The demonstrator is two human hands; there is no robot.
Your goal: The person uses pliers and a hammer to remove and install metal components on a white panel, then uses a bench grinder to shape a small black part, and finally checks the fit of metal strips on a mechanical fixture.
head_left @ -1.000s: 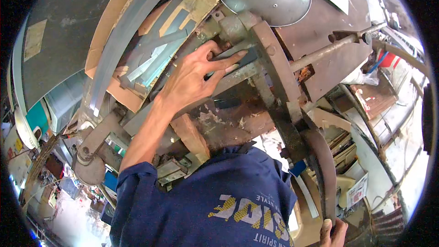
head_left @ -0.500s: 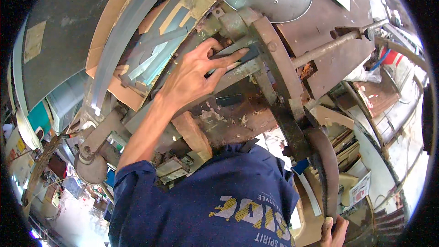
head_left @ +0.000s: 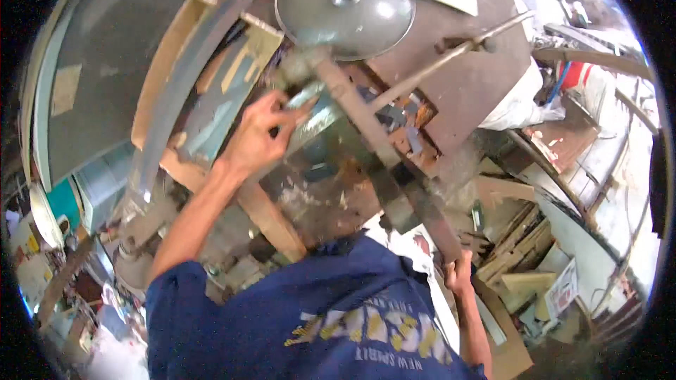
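Observation:
My left hand (head_left: 257,137) is over the bed (head_left: 320,127) of a heavy lever shear. Its thumb and fingers are drawn together in a pinch, and blur hides what, if anything, is between them. The shear's long brown metal lever (head_left: 377,137) slants from the upper middle down to the right. Around its lower end is my right hand (head_left: 461,272), closed on the handle. Beyond the lever, small grey cut pieces (head_left: 405,114) lie in an opening of the brown metal plate (head_left: 486,91).
A cardboard box (head_left: 264,42) of strips stands at the upper left, beside a long curved grey strip (head_left: 165,91). A round metal lid (head_left: 345,17) lies at the top. Across the plate slants a metal rod (head_left: 451,60). Wood scraps (head_left: 517,239) are piled at the right.
The lever has swung, and my right hand has come up with its end. My left hand has drawn back from the lever along the bed. The whole view has shifted somewhat.

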